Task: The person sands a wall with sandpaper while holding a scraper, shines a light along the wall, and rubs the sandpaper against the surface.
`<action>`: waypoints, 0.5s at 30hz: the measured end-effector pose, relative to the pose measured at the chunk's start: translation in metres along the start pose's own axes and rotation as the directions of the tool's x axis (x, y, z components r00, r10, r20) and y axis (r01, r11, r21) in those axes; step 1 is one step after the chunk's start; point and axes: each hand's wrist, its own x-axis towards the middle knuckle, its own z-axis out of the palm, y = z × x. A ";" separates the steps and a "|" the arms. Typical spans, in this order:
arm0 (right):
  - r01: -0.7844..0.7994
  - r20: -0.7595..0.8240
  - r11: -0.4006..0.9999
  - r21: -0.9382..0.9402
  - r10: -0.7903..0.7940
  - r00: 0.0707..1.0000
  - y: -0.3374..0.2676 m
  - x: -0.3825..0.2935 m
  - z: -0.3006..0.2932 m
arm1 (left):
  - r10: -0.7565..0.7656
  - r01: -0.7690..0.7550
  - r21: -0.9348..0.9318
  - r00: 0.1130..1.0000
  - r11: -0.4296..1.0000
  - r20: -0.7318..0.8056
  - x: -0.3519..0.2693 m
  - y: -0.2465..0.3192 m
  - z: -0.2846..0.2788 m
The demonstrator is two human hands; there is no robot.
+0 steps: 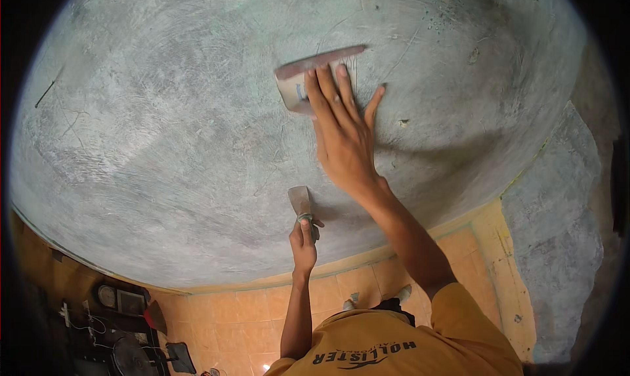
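My right hand [347, 125] lies against the grey-green wall [197, 130], its fingers spread over a wide, flat scraper [295, 88] with a reddish-brown strip along its upper edge. The three middle fingertips reach that strip, while the little finger points away to the right. Lower down, my left hand [305, 240] grips a putty knife [299, 199] by its handle, the metal blade pointing up. The wall surface is mottled, with fine cracks and a small chipped spot [403, 123] right of my right hand.
A nail [45, 93] sticks out at the wall's left. Orange tiles [256, 317] cover the floor below. At the lower left are a fan [133, 356], cables and dark furniture. A yellow-edged corner [524, 172] borders another patchy grey wall surface [556, 248] at the right.
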 end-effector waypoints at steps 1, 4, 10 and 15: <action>0.009 -0.003 1.000 0.004 -0.009 1.000 0.001 0.002 0.000 | 0.011 -0.011 -0.019 1.000 1.000 -0.026 -0.001 0.002 0.002; -0.067 0.058 0.997 0.023 0.066 0.996 0.008 -0.057 0.018 | -0.004 0.004 -0.010 0.999 1.000 -0.053 -0.004 0.006 0.002; -0.104 0.075 0.994 0.020 0.102 0.992 0.023 -0.119 0.032 | 0.041 -0.036 0.046 0.990 0.998 -0.131 -0.008 0.006 -0.002; -0.009 -0.004 0.999 -0.054 0.009 1.000 0.023 -0.008 -0.007 | 0.140 -0.135 0.034 0.950 0.990 -0.278 0.008 0.019 -0.010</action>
